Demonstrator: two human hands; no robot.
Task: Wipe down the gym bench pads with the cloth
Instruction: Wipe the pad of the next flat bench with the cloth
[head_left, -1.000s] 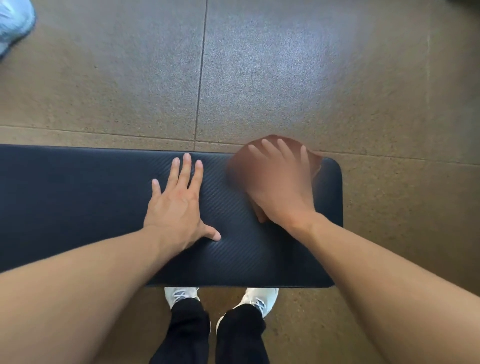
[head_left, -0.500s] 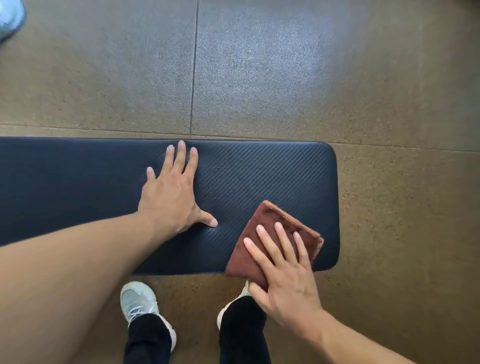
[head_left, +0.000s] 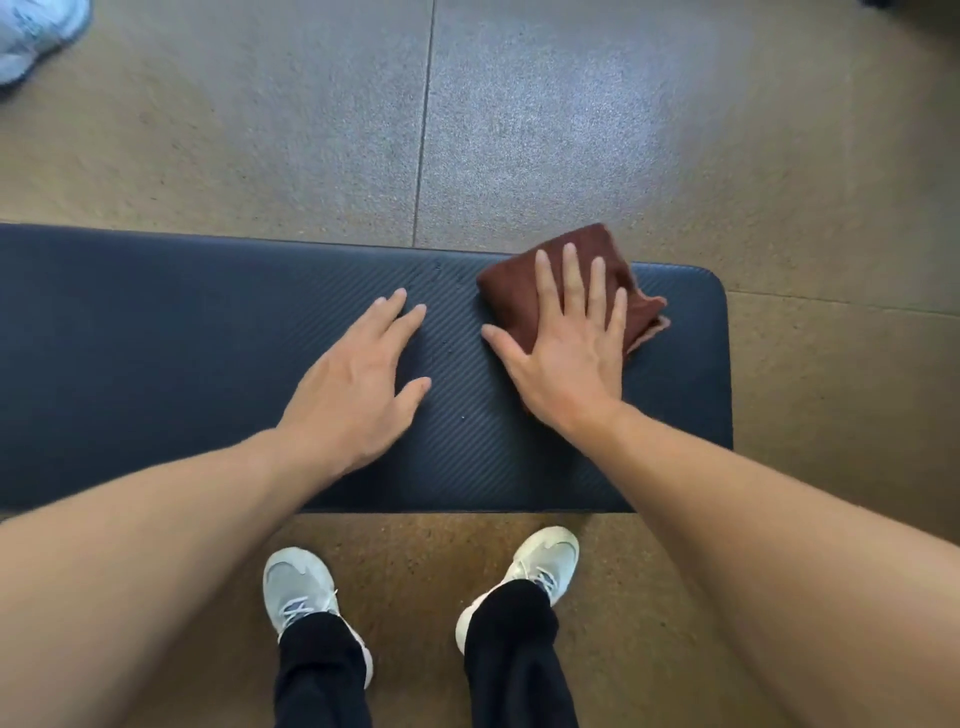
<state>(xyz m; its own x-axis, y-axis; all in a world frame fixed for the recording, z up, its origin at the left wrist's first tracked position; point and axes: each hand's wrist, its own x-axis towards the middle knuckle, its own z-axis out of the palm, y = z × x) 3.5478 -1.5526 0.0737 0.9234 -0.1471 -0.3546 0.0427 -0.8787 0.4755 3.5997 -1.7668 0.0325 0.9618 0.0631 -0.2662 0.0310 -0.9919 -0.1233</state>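
Brown cloth (head_left: 524, 296) sits at about 1 o'clock on the bench pad (head_left: 156, 364), up by the far edge. My right hand (head_left: 566, 353) presses it flat, fingers straight and slightly spread. Left hand (head_left: 358, 395) rests open on the pad beside it, bracing. I'd keep even palm pressure and overlap strokes toward 9 o'clock.

Right hand (head_left: 566, 353) presses brown cloth (head_left: 519, 291) flat on bench pad (head_left: 156, 364).
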